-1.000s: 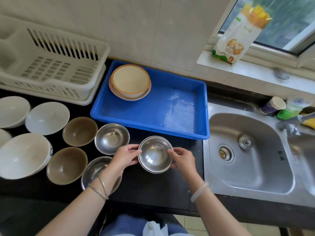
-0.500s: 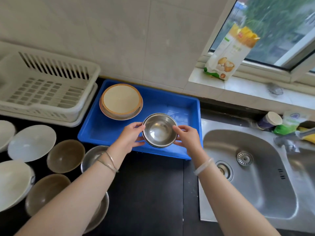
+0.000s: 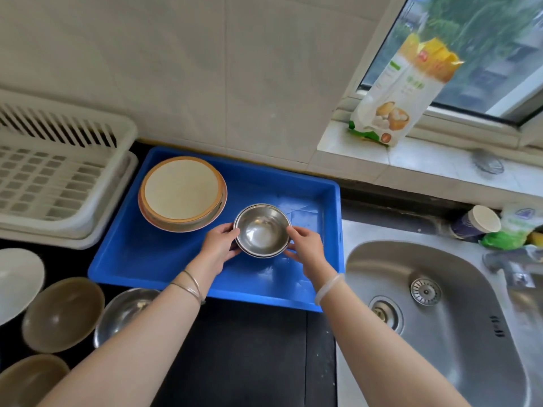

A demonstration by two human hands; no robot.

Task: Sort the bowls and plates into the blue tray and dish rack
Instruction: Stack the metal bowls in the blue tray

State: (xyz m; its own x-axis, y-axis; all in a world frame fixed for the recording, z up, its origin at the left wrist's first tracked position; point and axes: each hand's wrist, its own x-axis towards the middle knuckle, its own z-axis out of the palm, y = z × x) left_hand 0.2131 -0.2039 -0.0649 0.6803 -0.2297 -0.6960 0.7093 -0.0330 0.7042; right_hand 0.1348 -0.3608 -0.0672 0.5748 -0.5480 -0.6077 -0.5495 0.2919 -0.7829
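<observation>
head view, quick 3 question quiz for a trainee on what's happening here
1. True or false: the steel bowl is gripped by both the left hand and the right hand.
2. Which already sits in the blue tray?
A) a cream bowl on a plate
B) a glass cup
C) a frying pan
3. Short answer: on which side of the tray, by the person's own sides, is the sink?

Key: 1 true; 2 A; 3 the right.
</observation>
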